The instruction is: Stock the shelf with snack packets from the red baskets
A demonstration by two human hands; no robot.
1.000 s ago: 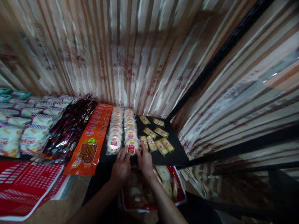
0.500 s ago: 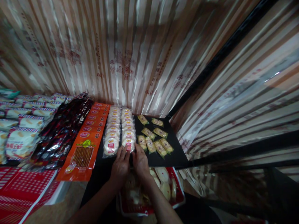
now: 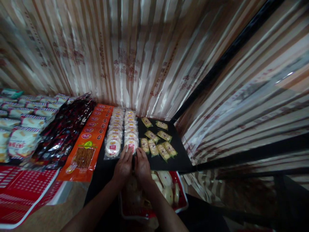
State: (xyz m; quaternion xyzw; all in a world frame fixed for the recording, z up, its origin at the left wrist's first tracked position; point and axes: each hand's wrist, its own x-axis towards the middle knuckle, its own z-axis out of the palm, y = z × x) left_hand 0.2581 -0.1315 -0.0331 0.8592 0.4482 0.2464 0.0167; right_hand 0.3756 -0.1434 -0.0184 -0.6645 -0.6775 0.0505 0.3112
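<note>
Two overlapping rows of round white cakes in clear wrappers run back across the black shelf (image 3: 178, 164). At the near end of the right-hand row lies a wrapped round cake (image 3: 131, 144) with a red label. My left hand (image 3: 123, 165) rests at its front edge, fingers stretched forward and touching the wrapper. Close beside it, my right hand (image 3: 142, 164) has its fingers extended along the packet's right front side. Neither hand is wrapped round anything that I can see; the thumbs are partly hidden. The front packet of the left-hand row (image 3: 113, 146) lies just left of my hands.
Small yellow-green packets (image 3: 153, 147) lie loosely on the right. Leftward are orange snack packs (image 3: 84, 154), dark shiny packets (image 3: 60, 135) and white bags (image 3: 23, 143). A red basket (image 3: 185, 196) of pale round packets sits below my forearms; another red basket (image 3: 21, 193) is lower left.
The view has shifted slightly. My hands have drawn a little back toward me and closer together at the front packet; the rows look otherwise the same.
</note>
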